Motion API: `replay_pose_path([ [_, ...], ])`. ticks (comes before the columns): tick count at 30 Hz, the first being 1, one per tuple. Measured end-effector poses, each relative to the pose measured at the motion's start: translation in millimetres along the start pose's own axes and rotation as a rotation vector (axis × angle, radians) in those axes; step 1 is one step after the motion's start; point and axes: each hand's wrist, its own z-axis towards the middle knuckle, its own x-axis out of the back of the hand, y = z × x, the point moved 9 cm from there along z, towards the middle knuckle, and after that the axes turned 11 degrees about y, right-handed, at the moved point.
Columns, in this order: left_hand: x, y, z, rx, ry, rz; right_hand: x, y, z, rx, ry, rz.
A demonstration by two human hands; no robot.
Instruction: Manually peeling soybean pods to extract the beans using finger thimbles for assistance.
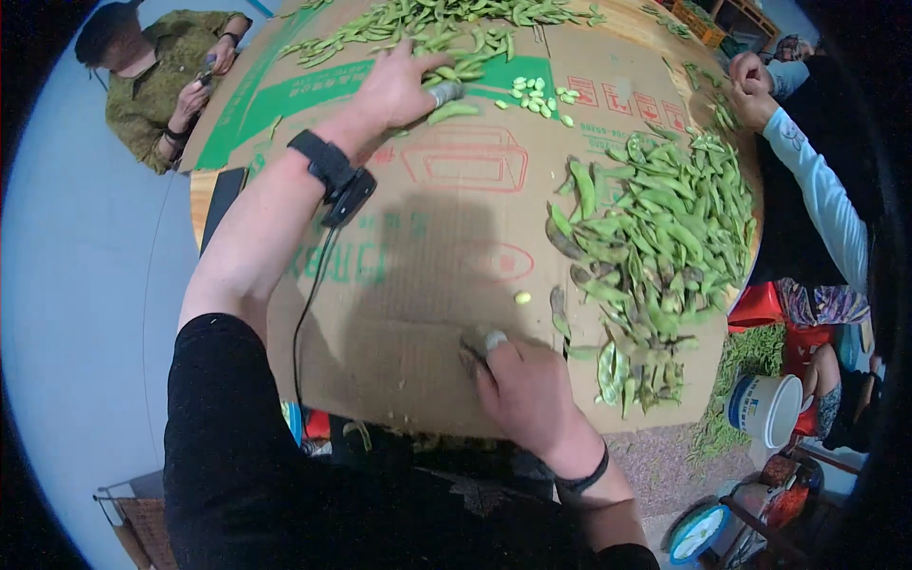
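Stretched across the cardboard, my left hand (404, 87) is at the near edge of a far pile of green bean pods (446, 17). Its fingers and thumb are spread around a few pods, and the thumb wears a grey wrap. Just right of it lie several shelled pale green beans (538, 98). My right hand (527, 388), near the front edge, is closed on a dark brownish bean pod (472, 351), mostly hidden by the fingers. A white wrap covers one of its digits. A single bean (522, 297) lies above this hand.
A large heap of pods (674, 218), some browned, covers the right of the flattened cardboard (418, 332). A black cable (309, 323) hangs from my left wrist device. People work at left (157, 85) and right (807, 161). A white bucket (774, 408) stands beyond the right edge.
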Motion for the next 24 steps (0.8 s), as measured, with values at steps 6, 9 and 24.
replay_pose_path([
  [6,60,44,-96,0.039,0.021,-0.055,4,-5,0,0.036,0.064,-0.026],
  [9,84,63,-142,0.039,0.011,-0.069,5,-6,0,0.045,0.105,0.003],
  [24,182,42,-221,0.117,0.312,-0.442,-21,-59,4,-0.041,0.150,-0.381],
])
